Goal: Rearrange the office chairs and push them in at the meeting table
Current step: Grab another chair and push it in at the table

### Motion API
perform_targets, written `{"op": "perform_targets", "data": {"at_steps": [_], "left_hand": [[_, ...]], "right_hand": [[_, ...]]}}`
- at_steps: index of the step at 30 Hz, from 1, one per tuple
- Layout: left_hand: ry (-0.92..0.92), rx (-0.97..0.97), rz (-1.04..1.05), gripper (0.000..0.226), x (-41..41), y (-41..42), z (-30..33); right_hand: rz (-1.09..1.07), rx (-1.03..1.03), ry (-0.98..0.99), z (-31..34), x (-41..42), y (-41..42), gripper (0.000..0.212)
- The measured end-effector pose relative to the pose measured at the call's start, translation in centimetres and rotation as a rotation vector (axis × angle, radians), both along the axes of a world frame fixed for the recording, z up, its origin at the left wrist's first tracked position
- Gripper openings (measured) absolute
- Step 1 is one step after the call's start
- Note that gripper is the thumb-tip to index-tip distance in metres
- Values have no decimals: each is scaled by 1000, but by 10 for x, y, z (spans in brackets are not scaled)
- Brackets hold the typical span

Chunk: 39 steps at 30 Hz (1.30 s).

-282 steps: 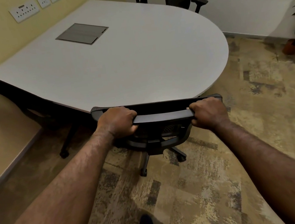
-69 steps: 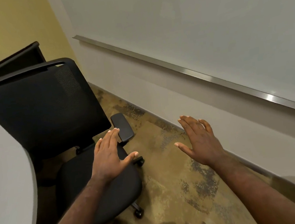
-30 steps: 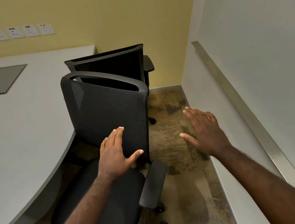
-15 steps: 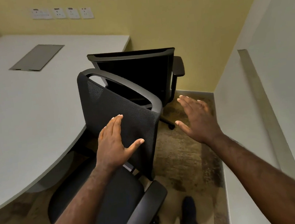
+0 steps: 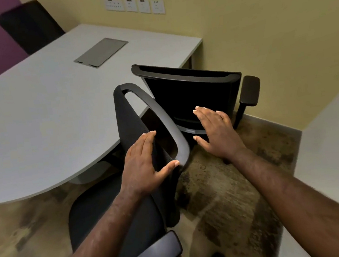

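Two chairs stand at the meeting table (image 5: 56, 103): the near chair (image 5: 135, 132) turned sideways, the far chair (image 5: 189, 88) tucked in. My left hand (image 5: 145, 165) and right hand (image 5: 217, 133), both spread flat, flank its backrest to swing it square.

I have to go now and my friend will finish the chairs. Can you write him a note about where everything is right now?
Left hand: open, at the near chair backrest; contact unclear.
Right hand: open, holding nothing, in front of the far chair.
Far chair sits backrest-out at the table edge by the yellow wall.
Near chair stands turned sideways, seat out from the table.
Left: turn the near chair and push it in.
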State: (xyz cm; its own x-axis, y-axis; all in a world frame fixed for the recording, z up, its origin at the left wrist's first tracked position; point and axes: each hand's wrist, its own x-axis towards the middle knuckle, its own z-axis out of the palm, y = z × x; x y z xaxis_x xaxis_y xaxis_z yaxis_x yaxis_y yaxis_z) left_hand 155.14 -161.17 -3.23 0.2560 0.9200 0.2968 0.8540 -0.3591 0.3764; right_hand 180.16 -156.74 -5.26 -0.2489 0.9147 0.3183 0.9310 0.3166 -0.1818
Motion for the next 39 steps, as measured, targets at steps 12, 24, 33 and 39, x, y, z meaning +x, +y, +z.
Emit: {"op": "perform_targets", "data": {"at_steps": [12,24,33,39], "left_hand": [[-41,-3,17,97,7,18,9],[-148,-200,336,96,71,58,14],[-249,-374,648,69,107,77,14],[-274,-502,796,36,122,84,13]], "right_hand": [[122,84,-41,16,-23,57,78],[502,36,-74,12,-37,171,82],[739,8,-141,16,-90,226,73],[845,30,-167,13,-105,241,23]]}}
